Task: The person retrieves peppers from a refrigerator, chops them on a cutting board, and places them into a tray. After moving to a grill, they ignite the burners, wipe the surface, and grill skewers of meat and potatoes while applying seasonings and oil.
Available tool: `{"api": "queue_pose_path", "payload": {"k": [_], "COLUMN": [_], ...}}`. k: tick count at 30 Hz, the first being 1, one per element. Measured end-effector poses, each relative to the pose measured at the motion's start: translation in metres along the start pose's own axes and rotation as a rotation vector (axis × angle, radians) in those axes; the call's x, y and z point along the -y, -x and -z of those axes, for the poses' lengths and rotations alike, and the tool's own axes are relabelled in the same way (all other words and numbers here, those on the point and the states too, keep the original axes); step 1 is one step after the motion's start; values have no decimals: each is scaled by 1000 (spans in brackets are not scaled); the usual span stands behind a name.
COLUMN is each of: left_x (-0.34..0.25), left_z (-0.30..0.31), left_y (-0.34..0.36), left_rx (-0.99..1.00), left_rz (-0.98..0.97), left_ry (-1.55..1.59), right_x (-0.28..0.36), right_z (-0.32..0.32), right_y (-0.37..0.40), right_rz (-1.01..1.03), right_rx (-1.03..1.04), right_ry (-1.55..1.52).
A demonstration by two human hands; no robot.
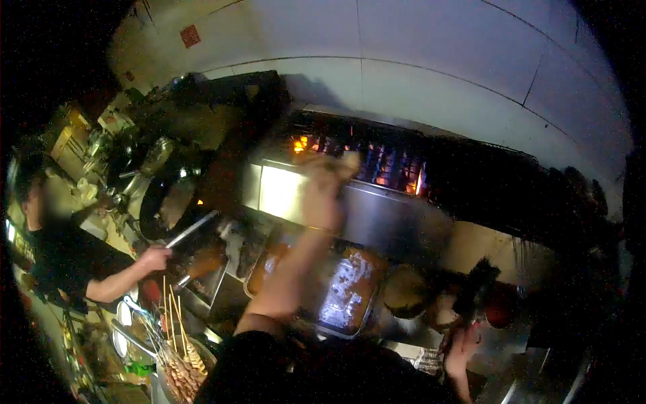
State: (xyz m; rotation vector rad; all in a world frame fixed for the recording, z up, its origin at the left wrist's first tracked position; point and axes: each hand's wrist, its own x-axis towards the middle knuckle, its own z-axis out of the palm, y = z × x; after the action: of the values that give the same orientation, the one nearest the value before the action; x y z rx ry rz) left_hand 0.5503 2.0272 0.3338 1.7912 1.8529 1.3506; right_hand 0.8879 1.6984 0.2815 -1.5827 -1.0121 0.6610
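Note:
My left hand (326, 195) reaches out over the front edge of a lit grill (393, 168). It is smeared by motion, and a pale shape shows at its fingertips that I cannot make out. Low on the right, my right hand (463, 343) is closed around the lower end of a dark-bristled brush (481, 276), whose bristles point up. Beneath my left forearm lies a metal tray (367, 316) with a brown, greasy surface. Flames and glowing coals show in the grill beyond my left hand.
At left a co-worker's hand (156, 258) holds a metal-handled tool (192, 230) near a dark wok (171, 202). Skewers of food (182, 370) stand in a container at lower left. A round pot (405, 293) and a red bowl (501, 306) sit right of the tray.

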Motion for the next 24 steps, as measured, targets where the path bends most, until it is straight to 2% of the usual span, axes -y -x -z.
{"api": "queue_pose_path", "payload": {"k": [1, 2, 4, 7, 9, 10, 11, 12, 14, 15, 16, 17, 19, 20, 21, 22, 24], "left_x": [-33, -57, -65, -62, -10, 3, 6, 19, 105, 136, 151, 127, 97, 81, 132, 139, 111], "left_z": [-14, -34, -71, -69, -36, -6, 26, 57, 71, 89, 101, 119, 113, 109, 87, 70, 37], "left_y": [15, 38, 86, 101, 84, 68, 56, 41, 24, 18, 19, 15, 20, 22, 24, 30, 53], "left_rx": [128, 197, 87, 380, 148, 380, 221, 235, -82, -169, -180, -149, -193, -215, -258, -235, -83], "left_rz": [220, 114, -459, -229, -669, -337, -166, 22, -73, -387, -305, -376, -389, -397, -322, -328, -368], "left_ry": [230, 148, -250, 40, 117, 151, 135, 236, 109, -389, -421, -275, -190, -148, -275, -255, -114], "right_x": [3, 7, 29, 69, 62, 51, 42, 33, 36, 51, 45, 40, 8, 33, 38, 41, 49], "right_z": [0, 2, -5, -45, -41, -37, -35, -30, -25, -25, -14, -4, 27, 34, 49, 62, 89], "right_y": [-3, -10, -28, -38, -50, -53, -48, -41, -26, -19, -11, -3, 11, 15, 21, 29, 44], "right_rz": [-12, -23, -23, 70, 142, 175, 139, 100, 22, -12, -53, -94, -129, -143, -131, -145, -173], "right_rx": [43, 138, 311, 148, 162, 184, 143, 97, 18, -22, -67, -112, -252, -290, -328, -405, -588], "right_ry": [-28, -61, -129, -275, -262, -238, -198, -155, -167, -224, -241, -260, -317, -310, -267, -279, -363]}}
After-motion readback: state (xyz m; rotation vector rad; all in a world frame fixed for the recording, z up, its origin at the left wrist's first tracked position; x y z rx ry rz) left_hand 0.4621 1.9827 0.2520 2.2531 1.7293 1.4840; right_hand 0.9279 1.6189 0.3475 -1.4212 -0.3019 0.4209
